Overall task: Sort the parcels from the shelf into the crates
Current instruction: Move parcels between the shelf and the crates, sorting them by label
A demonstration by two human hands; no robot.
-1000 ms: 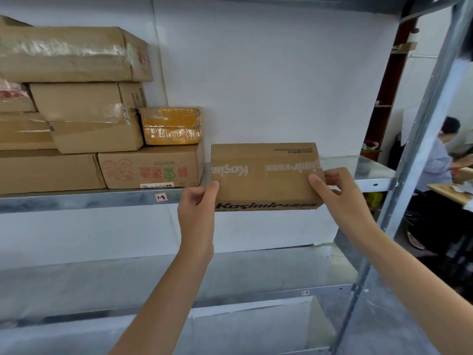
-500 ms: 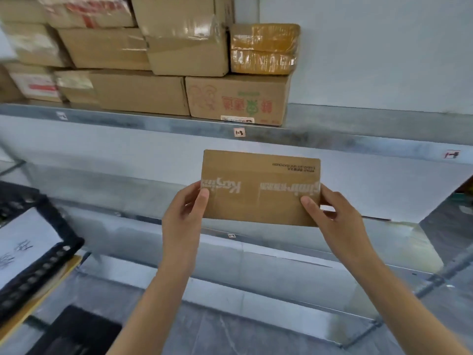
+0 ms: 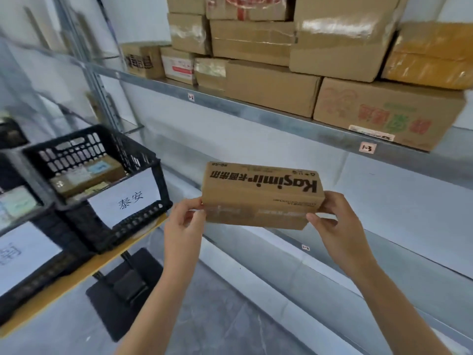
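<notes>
A flat brown Kasimir parcel (image 3: 261,194) is held in the air in front of the shelf, its black print upside down on top. My left hand (image 3: 183,226) grips its left end and my right hand (image 3: 337,226) grips its right end. To the left stands a black plastic crate (image 3: 143,160) with a white paper label, holding several parcels. A second black crate (image 3: 38,272) with a white label sits nearer at the lower left. Several cardboard parcels (image 3: 271,85) are stacked on the metal shelf (image 3: 281,116) above.
The crates rest on a yellow-edged cart (image 3: 76,280) with a black caster (image 3: 128,280). A lower metal shelf (image 3: 384,252) runs behind the parcel. Grey floor lies below. An upright shelf post (image 3: 102,88) stands behind the crates.
The parcel came off the shelf and was carried down and left. It has tipped so its printed side faces up. The view swung left, bringing the crates into sight.
</notes>
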